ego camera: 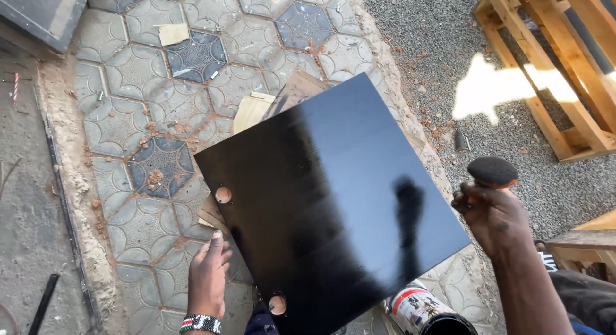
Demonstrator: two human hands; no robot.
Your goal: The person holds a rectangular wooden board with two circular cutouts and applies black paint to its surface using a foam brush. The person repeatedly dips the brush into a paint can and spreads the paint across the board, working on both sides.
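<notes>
A glossy black square panel point(333, 200) with two round holes along its left edge lies tilted in front of me, over the paving. My left hand point(208, 274) holds its lower left edge, thumb against the panel near the lower hole. Off the panel's right edge, my right hand point(491, 216) grips a small round dark pad point(493, 171) raised just above the fingers. The pad's reflection shows as a dark streak on the panel's shiny face.
An open paint can point(427, 312) stands under the panel's lower right edge. Wood offcuts point(253, 110) lie on the patterned paving behind the panel. A wooden pallet frame point(564, 59) sits on gravel at the upper right, a wooden bench corner point(587, 239) at right.
</notes>
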